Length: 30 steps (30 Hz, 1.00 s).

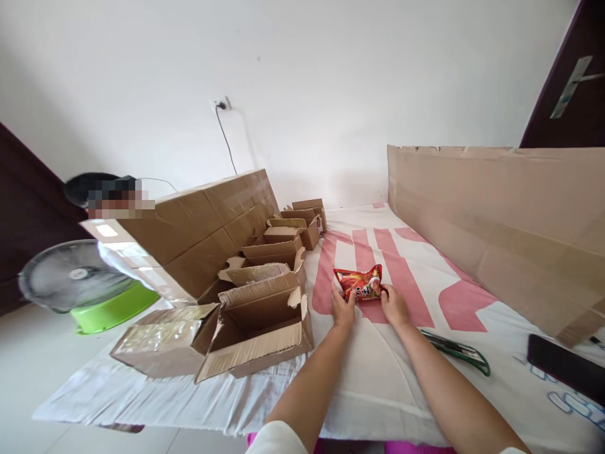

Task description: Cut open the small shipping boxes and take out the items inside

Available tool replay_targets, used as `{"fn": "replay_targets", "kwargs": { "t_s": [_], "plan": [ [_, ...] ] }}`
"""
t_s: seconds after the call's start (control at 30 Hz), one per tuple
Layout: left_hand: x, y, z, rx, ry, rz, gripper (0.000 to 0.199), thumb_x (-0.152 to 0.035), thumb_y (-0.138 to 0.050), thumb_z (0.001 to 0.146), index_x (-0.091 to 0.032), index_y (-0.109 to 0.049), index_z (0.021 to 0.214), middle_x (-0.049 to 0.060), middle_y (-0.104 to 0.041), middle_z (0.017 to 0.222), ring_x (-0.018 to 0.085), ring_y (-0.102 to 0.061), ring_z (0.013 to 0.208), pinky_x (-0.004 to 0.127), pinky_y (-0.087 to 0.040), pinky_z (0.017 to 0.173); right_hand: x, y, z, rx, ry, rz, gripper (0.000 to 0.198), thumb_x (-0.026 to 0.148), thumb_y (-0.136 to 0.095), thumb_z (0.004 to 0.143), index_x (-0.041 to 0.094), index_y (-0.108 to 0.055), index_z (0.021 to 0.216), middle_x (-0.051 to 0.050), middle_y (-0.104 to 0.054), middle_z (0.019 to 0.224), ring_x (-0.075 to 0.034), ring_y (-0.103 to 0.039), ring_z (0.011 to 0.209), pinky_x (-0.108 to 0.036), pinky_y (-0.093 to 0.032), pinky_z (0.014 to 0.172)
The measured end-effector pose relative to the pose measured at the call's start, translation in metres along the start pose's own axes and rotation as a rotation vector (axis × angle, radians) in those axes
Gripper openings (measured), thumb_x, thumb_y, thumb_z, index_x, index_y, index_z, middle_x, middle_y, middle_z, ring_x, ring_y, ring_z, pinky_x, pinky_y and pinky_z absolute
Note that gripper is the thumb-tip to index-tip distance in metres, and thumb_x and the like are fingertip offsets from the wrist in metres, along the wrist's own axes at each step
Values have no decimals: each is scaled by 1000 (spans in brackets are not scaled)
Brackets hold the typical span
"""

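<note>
A red, printed food packet (363, 281) is between my two hands above the cloth-covered table. My left hand (343, 308) grips its lower left side, thumb on the front. At the packet's right edge, my right hand (395, 305) pinches it between thumb and fingers. Printed lettering and a picture of food show on the front; the packet's back is hidden. Close to my right forearm lies a green utility knife (456, 350). Left of my hands stands the nearest open cardboard box (262, 350), its flaps folded outward.
More open boxes (271, 252) line up toward the wall beside a tall cardboard panel (212, 221). Another cardboard wall (486, 214) runs along the right. A black phone-like object (564, 366) lies at right. Beyond the left panel are a person's head (106, 189) and a fan (78, 274).
</note>
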<state>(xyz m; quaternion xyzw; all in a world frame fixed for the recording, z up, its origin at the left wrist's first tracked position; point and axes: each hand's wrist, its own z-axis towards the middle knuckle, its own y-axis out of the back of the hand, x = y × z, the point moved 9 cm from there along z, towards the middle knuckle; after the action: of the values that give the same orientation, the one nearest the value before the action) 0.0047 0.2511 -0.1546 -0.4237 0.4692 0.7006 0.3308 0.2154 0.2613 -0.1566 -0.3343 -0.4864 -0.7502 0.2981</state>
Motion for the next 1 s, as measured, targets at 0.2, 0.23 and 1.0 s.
{"fn": "replay_targets", "kwargs": {
  "t_s": [0.2, 0.23, 1.0],
  "plan": [
    [-1, 4, -3, 4, 99, -112, 79, -43, -74, 75, -12, -41, 140, 20, -58, 135, 31, -54, 127, 40, -42, 107, -1, 17, -5, -81, -9, 191, 54, 64, -25, 89, 22, -59, 82, -11, -68, 85, -26, -62, 87, -39, -48, 84],
    [-3, 2, -7, 24, 104, -134, 73, -43, -76, 72, -12, -49, 133, 20, -64, 127, 32, -60, 120, 41, -46, 103, -4, 21, -5, -100, -33, 218, 59, 69, -23, 87, 23, -58, 79, -11, -68, 83, -26, -62, 86, -39, -49, 82],
    [81, 270, -127, -210, 321, -296, 57, -52, -87, 49, -14, -73, 89, 10, -77, 87, 32, -72, 85, 40, -60, 77, -4, -11, -15, 157, -115, 295, 59, 77, -40, 80, 23, -58, 66, -8, -71, 75, -23, -66, 73, -34, -49, 68]
  ]
}}
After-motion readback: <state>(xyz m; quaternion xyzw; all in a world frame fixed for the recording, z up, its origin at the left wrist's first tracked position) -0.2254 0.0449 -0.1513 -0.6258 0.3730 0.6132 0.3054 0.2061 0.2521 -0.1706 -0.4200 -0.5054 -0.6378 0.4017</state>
